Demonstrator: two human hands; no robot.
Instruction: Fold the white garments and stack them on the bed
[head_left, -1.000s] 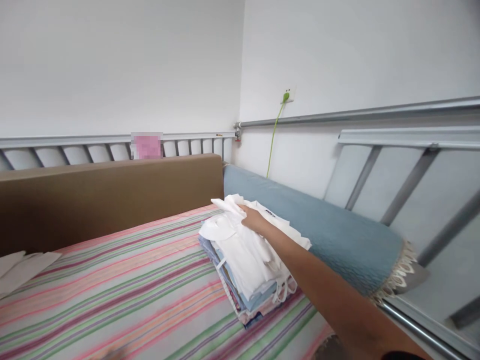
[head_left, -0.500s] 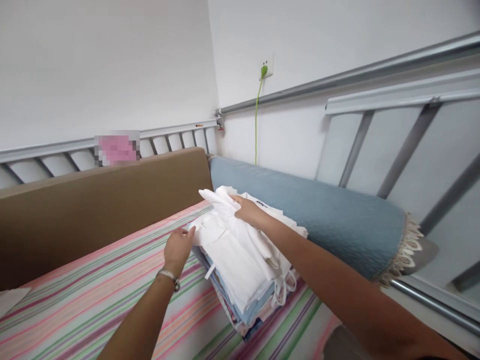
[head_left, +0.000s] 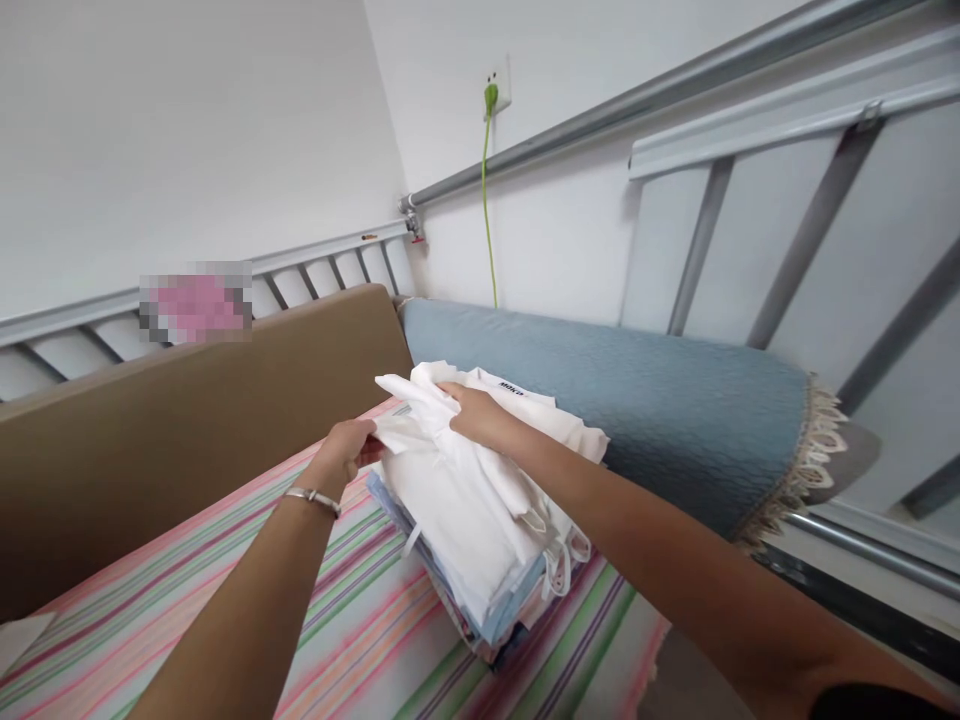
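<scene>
A white garment [head_left: 465,520], partly bunched, lies on top of a stack of folded clothes [head_left: 517,600]. Blue and patterned layers show underneath, and thin white straps hang down its near side. At the garment's left edge my left hand [head_left: 349,450], with a bracelet on the wrist, is closed on a corner of the fabric and holds it slightly raised. My right hand [head_left: 474,412] reaches across from the right with its fingers around a gathered fold near the far end; some fingertips are hidden in the cloth. Dark lettering shows on white fabric just beyond it.
The stack rests on a striped sheet [head_left: 360,610]. Behind it lies a blue quilted roll [head_left: 637,390] with a fringed end. A brown padded board [head_left: 225,400] borders the left side. Radiators [head_left: 697,230], a pipe and a green cord [head_left: 486,210] line the walls.
My left hand has moved up and left, from touching the garment's edge to pinching its corner, which is pulled slightly outward. My right hand keeps its hold. The view has shifted a little.
</scene>
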